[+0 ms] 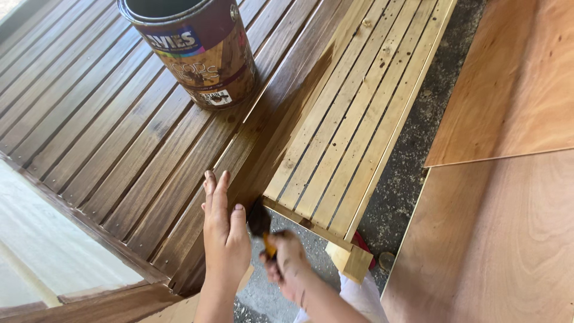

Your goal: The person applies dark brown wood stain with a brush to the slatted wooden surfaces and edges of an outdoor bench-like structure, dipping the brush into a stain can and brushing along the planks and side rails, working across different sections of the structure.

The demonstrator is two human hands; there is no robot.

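Right hand [286, 263] pinching brush [260, 222] at slat end; left hand [224, 230] flat, fingers together. Stained slats [119, 131] toward ten o'clock, bare slats [359, 107] at one o'clock.

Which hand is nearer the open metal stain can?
Left. The left hand lies flat on the dark stained slats below the can; the right hand, holding the brush, is farther.
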